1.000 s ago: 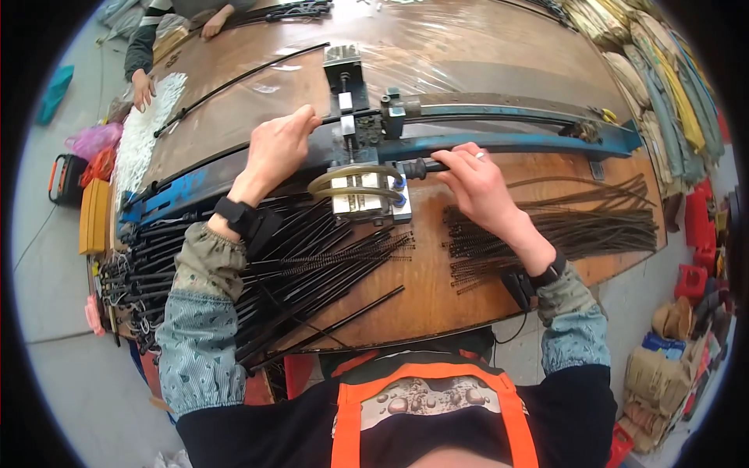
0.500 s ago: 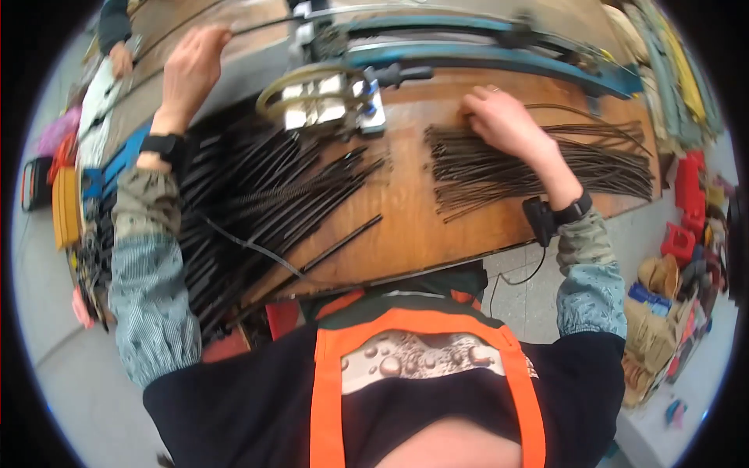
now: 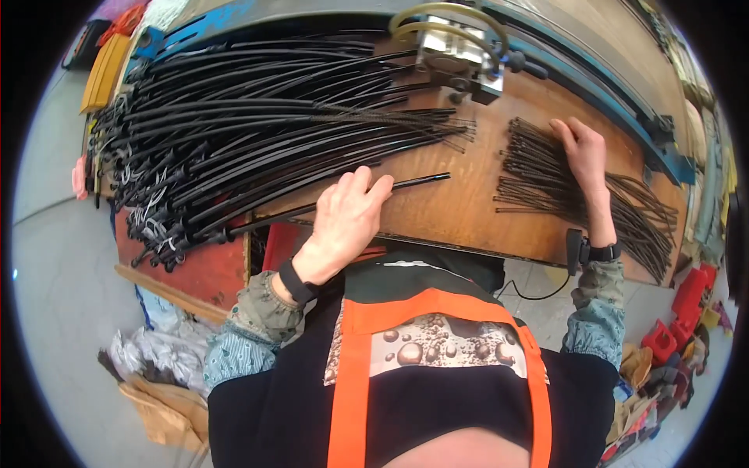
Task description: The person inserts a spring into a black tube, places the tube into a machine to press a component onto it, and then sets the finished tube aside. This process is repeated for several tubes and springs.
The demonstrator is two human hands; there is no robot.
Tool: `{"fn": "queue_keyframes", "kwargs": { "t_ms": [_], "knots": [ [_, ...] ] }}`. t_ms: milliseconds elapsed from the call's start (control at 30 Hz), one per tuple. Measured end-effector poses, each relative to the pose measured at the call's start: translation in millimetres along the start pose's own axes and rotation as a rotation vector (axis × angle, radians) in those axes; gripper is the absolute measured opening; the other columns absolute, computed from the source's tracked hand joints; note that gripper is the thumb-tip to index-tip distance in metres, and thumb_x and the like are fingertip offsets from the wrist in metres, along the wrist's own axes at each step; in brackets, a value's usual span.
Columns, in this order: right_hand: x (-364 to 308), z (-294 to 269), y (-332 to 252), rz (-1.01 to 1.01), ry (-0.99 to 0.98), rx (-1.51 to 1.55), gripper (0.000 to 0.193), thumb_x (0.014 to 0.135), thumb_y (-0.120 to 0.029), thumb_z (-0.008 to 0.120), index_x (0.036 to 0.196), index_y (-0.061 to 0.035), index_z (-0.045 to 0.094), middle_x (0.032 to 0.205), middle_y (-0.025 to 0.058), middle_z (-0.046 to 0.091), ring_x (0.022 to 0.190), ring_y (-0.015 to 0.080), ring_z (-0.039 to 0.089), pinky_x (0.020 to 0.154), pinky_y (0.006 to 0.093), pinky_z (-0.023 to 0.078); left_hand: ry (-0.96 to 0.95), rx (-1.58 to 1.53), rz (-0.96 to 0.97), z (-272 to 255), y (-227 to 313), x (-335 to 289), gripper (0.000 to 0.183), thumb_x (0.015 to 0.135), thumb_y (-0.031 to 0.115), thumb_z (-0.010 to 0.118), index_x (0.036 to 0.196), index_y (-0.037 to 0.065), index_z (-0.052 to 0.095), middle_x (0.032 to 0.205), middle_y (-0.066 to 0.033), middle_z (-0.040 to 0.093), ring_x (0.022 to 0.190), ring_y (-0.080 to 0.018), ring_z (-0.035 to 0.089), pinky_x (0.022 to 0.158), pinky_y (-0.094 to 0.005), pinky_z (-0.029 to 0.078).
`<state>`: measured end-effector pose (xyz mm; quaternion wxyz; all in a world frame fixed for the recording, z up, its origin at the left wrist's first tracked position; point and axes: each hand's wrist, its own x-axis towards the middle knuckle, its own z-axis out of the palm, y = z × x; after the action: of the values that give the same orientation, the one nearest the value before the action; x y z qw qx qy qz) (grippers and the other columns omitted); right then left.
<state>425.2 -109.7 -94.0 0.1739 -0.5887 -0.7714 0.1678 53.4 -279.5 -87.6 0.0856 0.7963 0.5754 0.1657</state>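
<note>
Black tube heap (image 3: pixel 257 125) beside metal press (image 3: pixel 456 54); red crate (image 3: pixel 285 246) below.

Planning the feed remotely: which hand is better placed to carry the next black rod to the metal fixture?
Probably left: the left hand already grips a single black rod, while the right hand lies flat on the thin wire bundle.

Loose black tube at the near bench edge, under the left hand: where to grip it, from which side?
Grip the loose tube on its bare right stretch, just right of the left hand, coming from above and from the near bench edge. It lies flat and alone there on open wood. Its left part runs into the tube pile, so a grip there would likely catch neighbours.
</note>
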Motion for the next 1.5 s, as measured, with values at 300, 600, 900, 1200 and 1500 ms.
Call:
{"fn": "queue_keyframes", "kwargs": {
  "t_ms": [300,600,900,1200,1500],
  "knots": [
    [-43,0,-30,-0.349,0.021,0.146,0.014,0.085,-0.014,0.073,0.094,-0.003,0.072,0.076,0.0089,0.063,0.075,0.0253,0.057,0.069,0.0354,0.048,-0.095,-0.054,0.078,5,37,41,0.034,0.092,0.017,0.063,0.125,0.016,0.062,0.077,-0.0078,0.061,0.062,-0.0292,0.065,0.049,-0.0431,0.049],
    [-77,7,-31,-0.487,-0.035,0.332,0.026,0.082,-0.02,0.075,0.103,-0.0045,0.071,0.078,0.0076,0.063,0.076,0.0251,0.055,0.069,0.0365,0.048,-0.164,-0.138,0.134,7,71,54,0.036,0.093,0.019,0.062,0.129,0.018,0.06,0.076,-0.0102,0.061,0.059,-0.0342,0.064,0.05,-0.045,0.05],
    [-80,25,-68,-0.424,-0.196,0.339,0.036,0.083,-0.001,0.063,0.119,-0.0017,0.065,0.085,0.0155,0.058,0.083,0.0323,0.055,0.075,0.0389,0.046,-0.392,-0.15,0.1,-4,54,49,0.027,0.092,0.015,0.054,0.118,0.012,0.059,0.076,-0.0151,0.066,0.065,-0.036,0.066,0.055,-0.0461,0.052],
    [-96,-5,-26,-0.498,0.337,0.141,0.062,0.073,-0.006,0.082,0.129,0.0007,0.057,0.109,0.0145,0.068,0.104,0.034,0.063,0.092,0.0425,0.05,-0.309,-0.131,0.496,-5,103,125,0.02,0.084,0.006,0.056,0.104,0.006,0.059,0.091,-0.0123,0.06,0.081,-0.0313,0.065,0.06,-0.0418,0.055],
    [-108,-90,39,-0.284,0.84,-0.131,0.031,0.084,-0.019,0.075,0.114,-0.0142,0.07,0.063,0.0028,0.061,0.055,0.0225,0.062,0.056,0.0319,0.052,-0.008,0.21,0.9,-54,155,230,0.048,0.085,0.005,0.063,0.132,0.013,0.058,0.076,-0.0076,0.052,0.071,-0.0258,0.06,0.057,-0.0394,0.049]
  ]
}}
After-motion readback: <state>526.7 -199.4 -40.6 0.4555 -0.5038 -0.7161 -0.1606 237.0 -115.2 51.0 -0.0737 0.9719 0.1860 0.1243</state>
